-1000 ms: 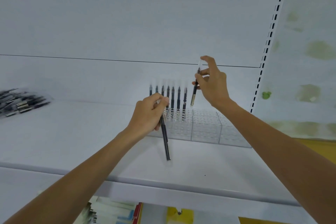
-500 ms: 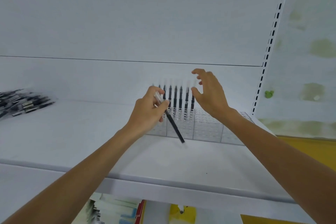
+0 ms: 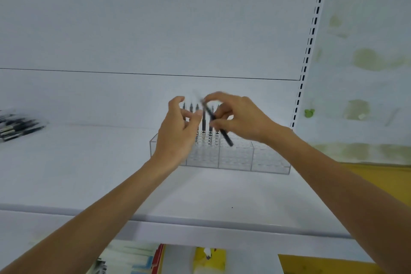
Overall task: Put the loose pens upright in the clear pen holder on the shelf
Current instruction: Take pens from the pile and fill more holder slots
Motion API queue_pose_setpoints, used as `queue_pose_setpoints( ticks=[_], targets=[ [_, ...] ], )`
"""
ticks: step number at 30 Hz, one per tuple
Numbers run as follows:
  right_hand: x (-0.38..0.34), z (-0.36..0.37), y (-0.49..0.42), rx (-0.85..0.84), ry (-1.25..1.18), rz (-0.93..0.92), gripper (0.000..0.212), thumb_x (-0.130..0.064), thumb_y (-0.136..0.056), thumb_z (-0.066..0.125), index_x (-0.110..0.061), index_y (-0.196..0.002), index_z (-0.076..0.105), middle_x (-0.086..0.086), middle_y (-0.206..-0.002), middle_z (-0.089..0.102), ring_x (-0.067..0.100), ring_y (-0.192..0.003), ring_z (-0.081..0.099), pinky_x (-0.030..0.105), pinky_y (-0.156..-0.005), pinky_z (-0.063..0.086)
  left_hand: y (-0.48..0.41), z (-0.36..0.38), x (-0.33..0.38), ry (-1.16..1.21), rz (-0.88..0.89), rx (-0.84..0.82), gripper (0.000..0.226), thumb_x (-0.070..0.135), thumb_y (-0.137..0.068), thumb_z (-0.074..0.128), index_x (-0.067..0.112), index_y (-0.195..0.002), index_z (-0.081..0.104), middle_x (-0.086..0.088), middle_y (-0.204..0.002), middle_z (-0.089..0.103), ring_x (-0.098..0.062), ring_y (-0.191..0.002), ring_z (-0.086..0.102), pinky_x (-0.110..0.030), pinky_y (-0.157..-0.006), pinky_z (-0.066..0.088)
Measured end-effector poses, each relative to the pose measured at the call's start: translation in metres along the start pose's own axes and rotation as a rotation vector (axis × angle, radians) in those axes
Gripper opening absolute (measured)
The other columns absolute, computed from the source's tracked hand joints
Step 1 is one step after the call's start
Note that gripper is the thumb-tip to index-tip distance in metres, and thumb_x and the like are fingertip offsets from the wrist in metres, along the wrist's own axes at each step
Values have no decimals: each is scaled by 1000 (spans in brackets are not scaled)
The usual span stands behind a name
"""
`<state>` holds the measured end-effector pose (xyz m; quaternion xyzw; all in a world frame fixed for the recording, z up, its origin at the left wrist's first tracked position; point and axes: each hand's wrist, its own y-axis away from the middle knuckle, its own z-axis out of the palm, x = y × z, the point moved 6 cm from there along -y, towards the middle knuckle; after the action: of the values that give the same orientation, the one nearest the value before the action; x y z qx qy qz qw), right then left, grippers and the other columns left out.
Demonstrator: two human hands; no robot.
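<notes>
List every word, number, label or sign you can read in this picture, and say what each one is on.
None can be read.
Loose pens at the left of the shelf: pale bands, too blurred to read.
Coloured packets under the shelf: print, if any, too blurred.
Green sticker right of the shelf: a shape, no letters seen.
</notes>
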<state>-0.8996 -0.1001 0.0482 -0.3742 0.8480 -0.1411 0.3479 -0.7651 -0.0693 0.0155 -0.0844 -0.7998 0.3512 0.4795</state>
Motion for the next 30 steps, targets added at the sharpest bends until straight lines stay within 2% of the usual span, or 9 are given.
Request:
queue_pose_setpoints(
  ticks=[2, 4, 6, 8, 14, 20, 22, 26, 30],
  targets=[
    [15, -24, -3, 154, -115, 84, 74, 5, -82, 66, -32, -138, 37, 2, -90, 66, 12, -69, 68, 22, -66, 58, 13, 4, -2, -78, 71, -73, 41, 26, -93, 51, 20, -131, 37, 6, -102, 52, -2, -83, 54, -20, -72, 41],
    [33, -44, -3, 309, -156, 168, 86, 8, -82, 63, -41, -143, 26, 4, -97, 62, 21, -73, 70, 30, -65, 60, 33, 20, -7, -264, 226, -328, 30, 25, -92, 52, 22, -121, 48, 9, -103, 51, -6, -92, 52, -24, -81, 44],
    [46, -50, -3, 415, -134, 193, 87, 8, -83, 62, -42, -143, 24, 4, -96, 60, 23, -74, 69, 33, -68, 60, 56, 39, -21, -435, 305, -647, 25, 27, -93, 49, 24, -117, 52, 10, -107, 48, -6, -102, 45, -28, -94, 40],
    [52, -47, -6, 467, -100, 177, 83, 5, -84, 63, -38, -144, 26, 5, -95, 60, 20, -70, 68, 33, -72, 59, 66, 47, -32, -488, 286, -785, 27, 29, -95, 45, 26, -121, 50, 10, -115, 46, -7, -109, 40, -25, -98, 34],
    [63, -23, -14, 542, -87, 110, 71, 3, -86, 58, -30, -142, 28, 6, -92, 57, 24, -68, 67, 43, -74, 58, 64, 46, -34, -436, 269, -755, 27, 33, -96, 44, 27, -120, 53, 12, -115, 47, -6, -111, 40, -23, -97, 34],
    [60, -17, -18, 503, 28, 62, 67, 3, -88, 56, -28, -141, 29, 6, -91, 56, 24, -66, 63, 19, -66, 52, 64, 46, -35, -424, 246, -737, 26, 33, -94, 47, 29, -119, 55, 13, -117, 48, -4, -111, 41, -22, -98, 33],
    [59, -17, -21, 496, 32, 69, 67, 4, -88, 57, -27, -140, 29, 5, -90, 56, 24, -65, 63, 16, -65, 51, 65, 46, -34, -426, 248, -732, 26, 33, -94, 46, 29, -119, 54, 12, -118, 48, -4, -112, 40, -22, -99, 33],
    [65, -2, -20, 408, 38, 100, 67, 5, -86, 57, -26, -138, 29, 4, -84, 54, 29, -64, 63, 31, -65, 55, 65, 45, -34, -424, 254, -715, 26, 33, -94, 46, 28, -119, 55, 13, -118, 49, -3, -110, 40, -20, -96, 33],
    [75, 21, -20, 218, 185, 184, 63, -2, -89, 55, -25, -138, 23, 26, -84, 62, 40, -70, 61, 49, -68, 55, 63, 42, -34, -366, 222, -697, 22, 26, -94, 49, 24, -114, 59, 11, -114, 52, -3, -108, 43, -18, -94, 34]
  ],
)
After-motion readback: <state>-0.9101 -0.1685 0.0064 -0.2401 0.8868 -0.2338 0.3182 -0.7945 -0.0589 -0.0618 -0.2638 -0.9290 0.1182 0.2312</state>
